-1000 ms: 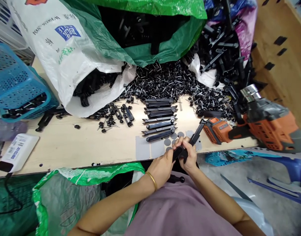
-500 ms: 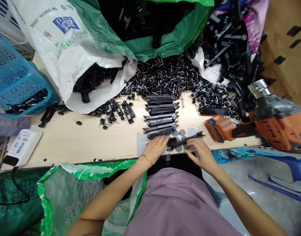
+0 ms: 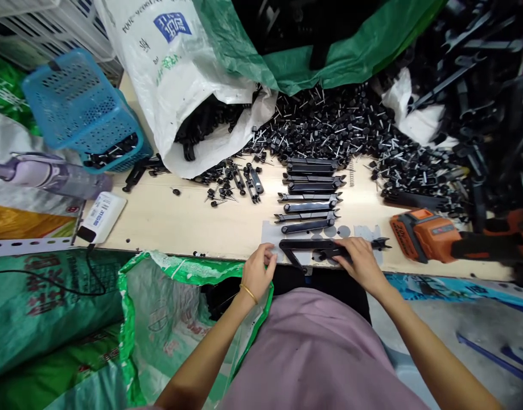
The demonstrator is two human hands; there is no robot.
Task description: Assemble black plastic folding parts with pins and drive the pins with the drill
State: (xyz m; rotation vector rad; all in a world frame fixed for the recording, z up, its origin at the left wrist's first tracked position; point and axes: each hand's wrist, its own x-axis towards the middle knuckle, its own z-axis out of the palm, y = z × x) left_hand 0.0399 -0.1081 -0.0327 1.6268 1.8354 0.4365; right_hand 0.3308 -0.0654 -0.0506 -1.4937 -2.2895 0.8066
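On the table's front edge lies a black hinged plastic part [image 3: 310,245], its two arms folded out at an angle and joined at the left end. My right hand [image 3: 361,265] grips its right half, thumb below and fingers above; a forked black tip [image 3: 381,244] sticks out past the fingers. Left of the part, my left hand [image 3: 258,273] hovers by the table edge with fingers bent and thumb apart, nothing visible in it. Just beyond lies a column of black clip arms [image 3: 310,206], laid in pairs.
Small black pins [image 3: 325,125] are heaped at the back, below a green sack [image 3: 278,68] and a white sack [image 3: 159,85]. An orange cordless tool [image 3: 427,233] lies at right. A blue basket [image 3: 73,108] stands at left. An open green-rimmed bag [image 3: 159,319] hangs in front.
My left hand has come off the parts and moved slightly left. My right hand has closed on the black part, which now shows its two arms angled apart. The view has shifted left.
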